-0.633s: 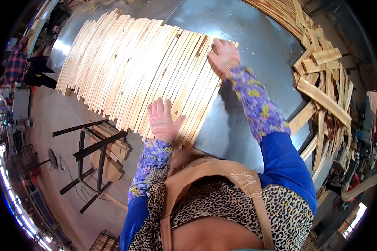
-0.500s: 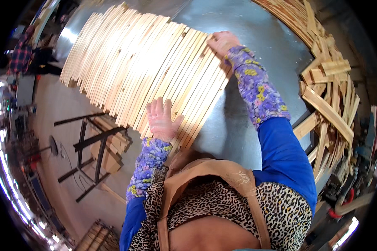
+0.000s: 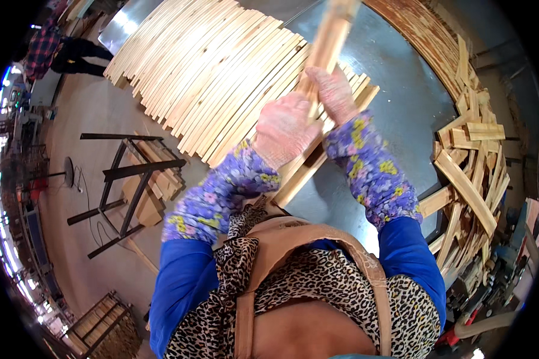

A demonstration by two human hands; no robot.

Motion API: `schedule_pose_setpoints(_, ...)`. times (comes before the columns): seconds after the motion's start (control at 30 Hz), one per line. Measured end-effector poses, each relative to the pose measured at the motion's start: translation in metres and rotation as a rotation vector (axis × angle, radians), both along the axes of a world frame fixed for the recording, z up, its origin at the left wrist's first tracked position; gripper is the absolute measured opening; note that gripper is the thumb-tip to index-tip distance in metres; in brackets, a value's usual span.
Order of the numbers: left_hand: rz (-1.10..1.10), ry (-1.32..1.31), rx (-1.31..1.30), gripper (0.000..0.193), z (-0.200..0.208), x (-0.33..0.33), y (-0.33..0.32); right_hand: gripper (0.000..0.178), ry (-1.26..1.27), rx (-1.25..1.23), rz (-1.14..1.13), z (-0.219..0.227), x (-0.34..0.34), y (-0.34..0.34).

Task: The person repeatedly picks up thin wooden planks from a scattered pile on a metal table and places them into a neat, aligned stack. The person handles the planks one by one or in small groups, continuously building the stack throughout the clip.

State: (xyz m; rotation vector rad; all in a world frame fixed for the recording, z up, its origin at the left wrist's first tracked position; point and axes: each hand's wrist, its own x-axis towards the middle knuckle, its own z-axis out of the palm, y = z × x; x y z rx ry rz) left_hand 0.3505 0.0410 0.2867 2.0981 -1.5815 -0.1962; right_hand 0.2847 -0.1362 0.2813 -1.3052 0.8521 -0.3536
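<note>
Both hands — left hand, right hand — are clasping a wooden slat, fingers wrapped around its lower part; its long axis is pointing up-right, away over the desk.

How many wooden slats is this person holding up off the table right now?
1. A single wooden slat is raised, clasped by the left hand and the right hand. The remaining slats lie in a row on the metal table; another could be hidden behind it.
</note>
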Motion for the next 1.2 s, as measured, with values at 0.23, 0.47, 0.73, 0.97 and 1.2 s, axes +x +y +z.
schedule_pose_setpoints(0.23,-0.606,-0.803,-0.028,0.082,0.066,0.062,0.023,0.051,0.197,-0.362,0.948,0.042,-0.057,0.018)
schedule_pose_setpoints(0.47,0.184,-0.066,0.629,0.109,-0.005,0.062,0.065,0.074,0.015,-0.761,-0.470,-0.052,-0.139,0.062)
schedule_pose_setpoints(0.73,0.197,-0.171,0.382,0.098,-0.058,0.056,0.088,0.077,0.427,-0.210,-0.564,-0.172,-0.140,0.140)
schedule_pose_setpoints(0.97,-0.072,-0.020,0.327,0.093,-0.078,-0.038,0.102,0.035,-0.106,0.200,-0.493,-0.112,-0.115,0.154)
schedule_pose_setpoints(1.2,-0.104,-0.213,0.356,0.090,-0.104,-0.068,0.102,0.057,0.132,-0.090,0.102,-0.181,-0.144,0.132)
